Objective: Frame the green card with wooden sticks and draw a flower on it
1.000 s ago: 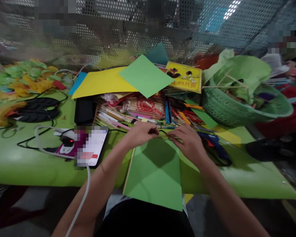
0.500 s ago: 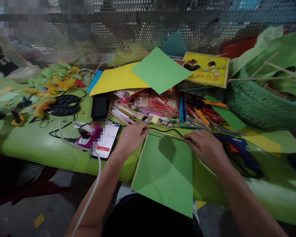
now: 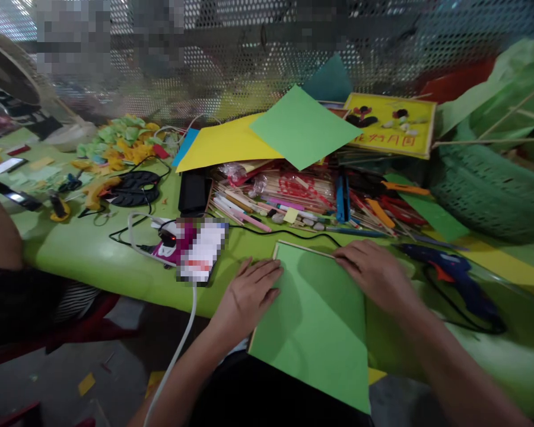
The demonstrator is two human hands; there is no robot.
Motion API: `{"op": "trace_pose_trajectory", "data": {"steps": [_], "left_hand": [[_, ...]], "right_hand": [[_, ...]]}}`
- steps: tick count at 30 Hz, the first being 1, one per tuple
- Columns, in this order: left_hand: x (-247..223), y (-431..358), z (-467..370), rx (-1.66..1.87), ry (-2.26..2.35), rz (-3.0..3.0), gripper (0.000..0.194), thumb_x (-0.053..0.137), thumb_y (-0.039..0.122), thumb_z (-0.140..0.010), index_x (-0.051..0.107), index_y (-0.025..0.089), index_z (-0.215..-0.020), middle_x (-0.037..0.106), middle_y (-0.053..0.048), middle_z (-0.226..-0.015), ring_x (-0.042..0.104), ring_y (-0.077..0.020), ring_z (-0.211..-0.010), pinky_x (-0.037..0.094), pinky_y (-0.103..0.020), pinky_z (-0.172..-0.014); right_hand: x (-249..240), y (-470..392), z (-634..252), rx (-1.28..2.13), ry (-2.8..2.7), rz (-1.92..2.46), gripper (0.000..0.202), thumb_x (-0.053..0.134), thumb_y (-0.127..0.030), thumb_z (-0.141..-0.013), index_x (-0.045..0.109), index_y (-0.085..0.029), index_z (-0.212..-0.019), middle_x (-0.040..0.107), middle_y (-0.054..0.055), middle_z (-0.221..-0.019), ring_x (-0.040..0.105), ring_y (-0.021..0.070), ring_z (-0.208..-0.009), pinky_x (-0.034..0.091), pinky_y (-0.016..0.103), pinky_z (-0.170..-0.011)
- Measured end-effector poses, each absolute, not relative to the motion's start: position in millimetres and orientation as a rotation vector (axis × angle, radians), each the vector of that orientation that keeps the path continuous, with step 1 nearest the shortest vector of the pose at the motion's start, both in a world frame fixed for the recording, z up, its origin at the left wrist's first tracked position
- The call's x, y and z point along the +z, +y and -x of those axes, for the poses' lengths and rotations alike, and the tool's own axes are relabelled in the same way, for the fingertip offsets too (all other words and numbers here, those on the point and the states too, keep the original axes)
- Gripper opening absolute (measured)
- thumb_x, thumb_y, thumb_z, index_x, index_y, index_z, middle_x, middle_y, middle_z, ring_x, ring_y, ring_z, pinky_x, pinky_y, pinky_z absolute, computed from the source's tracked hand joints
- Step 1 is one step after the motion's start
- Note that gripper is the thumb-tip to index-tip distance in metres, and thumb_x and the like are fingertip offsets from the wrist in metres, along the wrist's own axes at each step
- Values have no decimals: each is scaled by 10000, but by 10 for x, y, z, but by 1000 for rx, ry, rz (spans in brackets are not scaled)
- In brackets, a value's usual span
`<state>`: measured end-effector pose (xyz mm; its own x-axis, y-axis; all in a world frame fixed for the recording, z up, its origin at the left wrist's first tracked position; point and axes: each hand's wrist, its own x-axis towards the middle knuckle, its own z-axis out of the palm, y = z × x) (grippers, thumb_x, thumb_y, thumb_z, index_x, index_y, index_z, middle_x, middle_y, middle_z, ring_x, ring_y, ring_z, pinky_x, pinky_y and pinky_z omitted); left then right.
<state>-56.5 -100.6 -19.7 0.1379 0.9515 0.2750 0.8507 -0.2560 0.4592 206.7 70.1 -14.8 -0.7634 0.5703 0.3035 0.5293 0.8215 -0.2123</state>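
A green sheet of card lies at the table's front edge, its lower part reaching out over my lap. Thin wooden sticks border it; one stick runs along the top edge and another down the left side. My left hand rests on the card's upper left edge with its fingers stretched out. At the top right corner, the fingers of my right hand are closed on the end of the top stick. A blue glue gun lies to the right of that hand.
Behind the card are pens and sticks, with yellow and green sheets above. A green basket stands at right. Left are a phone, a white cable and another person's arm.
My left hand has come down from the top left corner onto the card's left edge, its fingers now flattened. My right hand stays at the top right corner. The view has shifted slightly left.
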Motion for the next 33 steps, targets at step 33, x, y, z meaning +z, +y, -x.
{"op": "trace_pose_trajectory", "data": {"steps": [33], "left_hand": [[-31, -410, 701, 440, 1844, -2415, 448, 419, 295, -1066, 500, 229, -1502, 509, -68, -1576, 515, -257, -1419, 393, -472, -1162]], "right_hand": [[143, 775, -2278, 280, -2393, 1023, 136, 613, -231, -979, 745, -202, -964, 737, 68, -926, 661, 242, -902, 492, 371, -838]]}}
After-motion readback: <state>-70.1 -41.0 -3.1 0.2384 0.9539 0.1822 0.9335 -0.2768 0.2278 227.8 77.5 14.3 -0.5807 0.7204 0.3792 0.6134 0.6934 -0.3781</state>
